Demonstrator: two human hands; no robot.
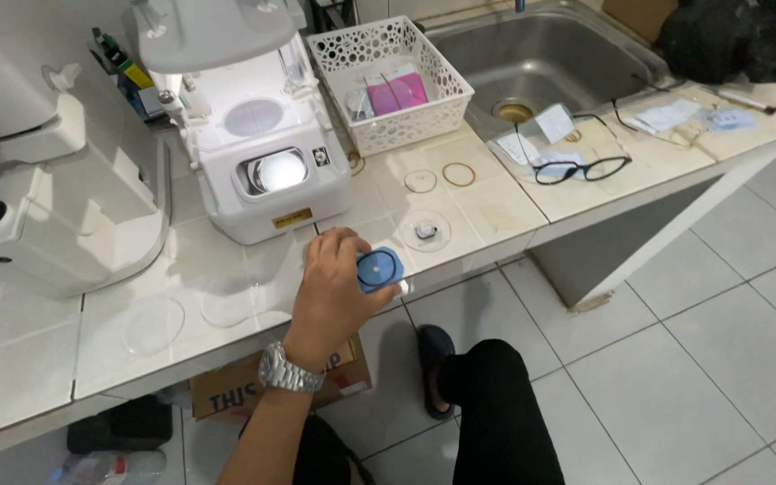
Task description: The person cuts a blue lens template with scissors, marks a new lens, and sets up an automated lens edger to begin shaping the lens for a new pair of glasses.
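The left hand [332, 292], a metal watch [291, 369] on its wrist, has its fingers curled around a round blue pad [379, 268], gripping it over the counter's front edge [226, 346]. The right hand is out of view. The white perforated basket [391, 81] contains pink packets [397, 92]. The steel sink [541, 58] stands beside it.

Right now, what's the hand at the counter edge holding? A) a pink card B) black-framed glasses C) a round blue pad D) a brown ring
C: the left hand, watch on its wrist, grips a round blue pad at the counter's front edge; the black-framed glasses lie untouched near the sink.
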